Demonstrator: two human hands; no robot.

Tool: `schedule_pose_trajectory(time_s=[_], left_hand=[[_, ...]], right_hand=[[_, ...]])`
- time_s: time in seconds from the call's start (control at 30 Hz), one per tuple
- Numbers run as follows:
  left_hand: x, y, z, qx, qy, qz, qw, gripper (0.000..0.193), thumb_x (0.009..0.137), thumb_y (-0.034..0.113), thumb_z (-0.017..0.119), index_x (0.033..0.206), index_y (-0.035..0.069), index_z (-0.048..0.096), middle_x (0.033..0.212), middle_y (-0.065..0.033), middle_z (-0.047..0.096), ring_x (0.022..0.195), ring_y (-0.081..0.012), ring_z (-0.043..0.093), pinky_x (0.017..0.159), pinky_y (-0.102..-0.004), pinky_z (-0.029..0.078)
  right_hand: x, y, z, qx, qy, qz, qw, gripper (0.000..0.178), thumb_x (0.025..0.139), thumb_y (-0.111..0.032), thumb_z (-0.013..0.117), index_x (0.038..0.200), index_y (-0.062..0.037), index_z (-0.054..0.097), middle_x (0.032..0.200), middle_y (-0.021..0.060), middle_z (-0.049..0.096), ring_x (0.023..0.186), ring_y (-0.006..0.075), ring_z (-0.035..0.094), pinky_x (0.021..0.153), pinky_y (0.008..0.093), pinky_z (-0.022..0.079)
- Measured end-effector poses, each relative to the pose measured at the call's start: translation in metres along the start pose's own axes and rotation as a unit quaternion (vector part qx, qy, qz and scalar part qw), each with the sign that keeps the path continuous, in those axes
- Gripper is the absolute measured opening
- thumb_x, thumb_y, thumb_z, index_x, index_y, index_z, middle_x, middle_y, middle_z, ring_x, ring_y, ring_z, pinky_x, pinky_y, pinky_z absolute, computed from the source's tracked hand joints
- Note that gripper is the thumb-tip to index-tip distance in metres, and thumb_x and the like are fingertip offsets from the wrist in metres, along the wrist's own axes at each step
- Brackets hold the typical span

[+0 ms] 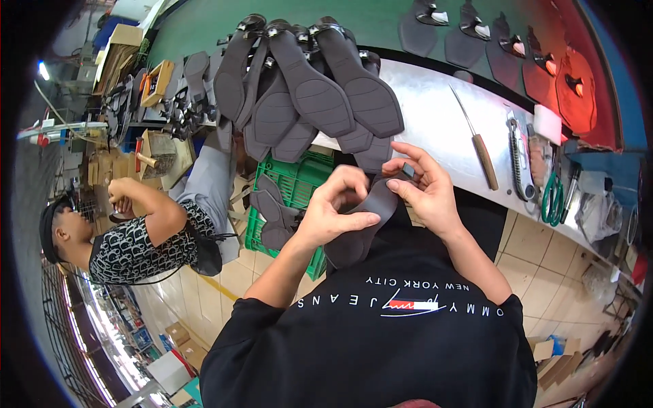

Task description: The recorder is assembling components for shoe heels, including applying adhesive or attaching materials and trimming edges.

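In front of my chest I hold a dark grey sandal [381, 202], its wide toe end pointing down toward my shirt. My left hand [337, 211] is curled around one side, thumb along the sole's edge. My right hand [425, 194] pinches the other end between thumb and fingers. Part of the sandal is hidden behind my hands. Just beyond, a heap of similar sandals [316, 105] lies soles up, hanging over the bench's near edge. More dark sandals [275, 214] lie in a green plastic crate [316, 166] below on the left.
On the metal bench [425, 88] to the right lie a wooden-handled awl [483, 160], a utility knife [520, 163] and green-handled scissors [552, 197]. Several sandals [469, 41] line the green belt [381, 20] beyond. A seated co-worker [146, 238] is at the left.
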State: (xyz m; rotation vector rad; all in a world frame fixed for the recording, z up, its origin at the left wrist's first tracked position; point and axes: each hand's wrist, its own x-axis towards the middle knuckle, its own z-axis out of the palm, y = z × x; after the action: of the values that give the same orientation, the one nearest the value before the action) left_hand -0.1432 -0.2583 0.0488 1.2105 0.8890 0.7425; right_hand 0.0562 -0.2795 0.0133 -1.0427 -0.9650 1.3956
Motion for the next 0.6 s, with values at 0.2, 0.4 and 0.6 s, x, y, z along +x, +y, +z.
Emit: schedule_pose_trajectory(time_s=[0.2,0.4,0.6], left_hand=[[0.016,0.01,0.012,-0.028,-0.1,-0.116,0.988,0.09,0.078,0.009,0.076,0.151,0.004,0.024,0.143,-0.0189,0.046,0.128,-0.0211,0.048,0.103,-0.0343,0.042],[0.012,0.007,0.014,0.013,-0.073,-0.114,0.991,0.072,0.08,0.008,0.074,0.143,-0.004,0.04,0.131,-0.0147,0.057,0.115,-0.0161,0.057,0.098,-0.0299,0.045],[0.012,0.005,0.017,0.003,-0.069,-0.107,0.992,0.071,0.08,0.008,0.075,0.142,-0.004,0.041,0.127,-0.0131,0.057,0.112,-0.0162,0.057,0.095,-0.0309,0.047]], right_hand=[[-0.005,0.008,-0.006,0.134,0.0,0.094,0.987,0.042,0.086,0.002,0.067,0.125,-0.0022,0.05,0.099,0.0096,0.069,0.092,0.0118,0.064,0.083,0.0241,0.051],[-0.007,0.018,-0.007,0.13,-0.005,0.094,0.987,0.035,0.087,0.002,0.066,0.118,-0.0001,0.05,0.095,0.0116,0.07,0.087,0.0118,0.066,0.078,0.0226,0.052],[-0.007,0.013,-0.009,0.105,-0.003,0.099,0.989,0.029,0.088,0.002,0.065,0.115,0.0008,0.054,0.092,0.0102,0.07,0.084,0.0112,0.066,0.075,0.0216,0.051]])
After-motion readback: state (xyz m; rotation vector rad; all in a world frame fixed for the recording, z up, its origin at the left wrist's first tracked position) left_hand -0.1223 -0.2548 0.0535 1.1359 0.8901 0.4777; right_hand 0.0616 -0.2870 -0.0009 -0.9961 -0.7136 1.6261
